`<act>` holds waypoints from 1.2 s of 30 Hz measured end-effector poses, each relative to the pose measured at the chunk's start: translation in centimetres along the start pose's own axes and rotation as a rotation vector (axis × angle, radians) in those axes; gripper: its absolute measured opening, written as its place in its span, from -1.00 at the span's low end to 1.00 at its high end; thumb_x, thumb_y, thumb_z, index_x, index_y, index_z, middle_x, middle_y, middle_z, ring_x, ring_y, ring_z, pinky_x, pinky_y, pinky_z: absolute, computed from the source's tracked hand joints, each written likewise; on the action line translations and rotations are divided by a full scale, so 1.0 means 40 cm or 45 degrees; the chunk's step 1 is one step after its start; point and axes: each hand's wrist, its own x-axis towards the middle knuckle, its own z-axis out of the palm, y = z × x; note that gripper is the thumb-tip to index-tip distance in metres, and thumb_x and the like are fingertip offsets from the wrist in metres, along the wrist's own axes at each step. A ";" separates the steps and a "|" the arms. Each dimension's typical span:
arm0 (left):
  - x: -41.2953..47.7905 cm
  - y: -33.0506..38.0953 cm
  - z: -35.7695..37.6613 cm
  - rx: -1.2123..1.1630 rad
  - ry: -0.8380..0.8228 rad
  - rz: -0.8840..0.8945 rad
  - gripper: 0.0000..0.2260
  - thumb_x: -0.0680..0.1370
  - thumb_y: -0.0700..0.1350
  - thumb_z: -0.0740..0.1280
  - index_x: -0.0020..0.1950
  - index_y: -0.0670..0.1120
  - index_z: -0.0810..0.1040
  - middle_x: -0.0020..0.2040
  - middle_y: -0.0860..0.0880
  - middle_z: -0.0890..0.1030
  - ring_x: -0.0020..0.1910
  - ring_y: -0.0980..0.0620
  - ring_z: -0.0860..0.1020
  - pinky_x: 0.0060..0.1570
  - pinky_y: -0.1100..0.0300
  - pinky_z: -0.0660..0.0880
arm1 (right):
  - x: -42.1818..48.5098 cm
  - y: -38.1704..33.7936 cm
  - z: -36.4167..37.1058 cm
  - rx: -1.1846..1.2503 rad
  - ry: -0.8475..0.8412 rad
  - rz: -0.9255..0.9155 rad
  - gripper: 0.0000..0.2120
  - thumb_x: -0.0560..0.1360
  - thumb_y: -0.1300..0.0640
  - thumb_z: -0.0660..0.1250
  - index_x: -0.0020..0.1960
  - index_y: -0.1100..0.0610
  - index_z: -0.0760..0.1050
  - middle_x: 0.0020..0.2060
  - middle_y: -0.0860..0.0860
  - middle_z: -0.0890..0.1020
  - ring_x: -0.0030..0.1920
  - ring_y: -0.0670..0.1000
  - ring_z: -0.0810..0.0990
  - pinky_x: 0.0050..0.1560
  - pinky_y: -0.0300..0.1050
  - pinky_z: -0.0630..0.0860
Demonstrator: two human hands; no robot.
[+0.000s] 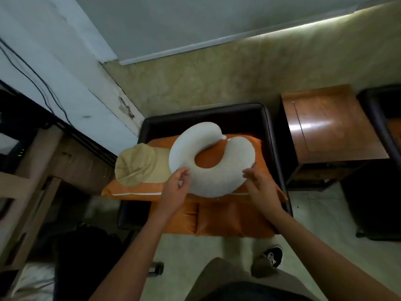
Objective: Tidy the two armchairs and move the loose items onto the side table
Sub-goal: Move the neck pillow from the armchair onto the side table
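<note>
Head view. A white U-shaped neck pillow (211, 157) lies over an orange cushion (208, 153) on the seat of a dark armchair (267, 127), its open ends pointing toward the chair back. The left hand (173, 187) meets the pillow's near left edge, its grip pinching that edge between thumb and fingers. The right hand (260, 183) touches the near right edge with fingers spread and lightly curled; whether this grip has closed on the pillow cannot be told. A tan cap (136, 164) rests on the left part of the same cushion, just beside the pillow. To the right of the armchair stands a brown wooden side table (329, 124), its glossy surface bare. A second dark armchair (384, 109) shows at the right edge. A black shoe (273, 255) stands on the pale floor (314, 213) below.
</note>
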 end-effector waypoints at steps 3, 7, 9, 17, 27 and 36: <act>0.049 0.016 0.001 0.101 0.084 0.001 -0.68 0.67 -0.11 0.23 0.43 -0.03 0.47 0.27 0.09 0.56 0.22 0.20 0.48 0.25 0.21 0.44 | 0.051 0.000 -0.003 -0.015 0.022 0.042 -0.70 0.62 0.16 0.25 0.34 0.03 0.48 0.21 -0.10 0.58 0.15 -0.12 0.57 0.12 -0.22 0.54; 0.133 0.031 -0.003 0.174 0.085 0.017 -0.67 0.65 -0.11 0.24 0.42 0.00 0.46 0.25 0.13 0.54 0.10 0.42 0.45 0.16 0.36 0.43 | 0.091 0.002 0.010 0.011 0.028 0.150 -0.62 0.60 0.01 0.28 0.41 -0.04 0.40 0.28 -0.04 0.51 0.15 -0.07 0.54 0.09 -0.18 0.52; 0.197 0.033 -0.013 0.234 0.075 0.066 -0.66 0.64 -0.11 0.27 0.42 -0.01 0.46 0.30 0.10 0.52 0.11 0.37 0.48 0.14 0.40 0.42 | 0.115 -0.003 0.016 -0.010 0.028 0.168 -0.55 0.58 -0.04 0.30 0.45 -0.06 0.35 0.32 -0.04 0.45 0.17 -0.03 0.53 0.10 -0.16 0.50; 0.471 0.003 -0.052 0.433 -0.155 -0.018 -0.24 0.46 0.22 0.46 0.57 0.12 0.19 0.54 -0.07 0.24 0.48 -0.13 0.29 0.36 -0.12 0.36 | 0.195 -0.024 0.069 -0.121 -0.040 0.370 -0.26 0.53 -0.18 0.37 0.59 -0.07 0.11 0.59 -0.03 0.10 0.55 0.09 0.17 0.44 0.09 0.30; 0.545 -0.058 -0.022 0.344 -0.484 -0.105 -0.02 0.38 0.21 0.53 0.61 0.24 -0.03 0.57 -0.04 0.17 0.48 -0.16 0.28 0.32 -0.18 0.38 | 0.241 -0.015 0.138 -0.306 -0.004 0.563 -0.07 0.46 -0.31 0.36 0.61 -0.17 -0.13 0.61 -0.07 -0.12 0.58 0.18 0.05 0.46 0.25 0.28; 0.489 -0.061 0.013 0.402 -0.385 -0.071 -0.08 0.40 0.20 0.49 0.60 0.26 -0.01 0.56 -0.01 0.19 0.48 -0.14 0.28 0.34 -0.19 0.41 | 0.225 0.032 0.138 -0.332 -0.012 0.653 0.01 0.36 -0.37 0.38 0.58 -0.25 -0.19 0.60 -0.03 -0.11 0.55 0.24 0.09 0.43 0.34 0.30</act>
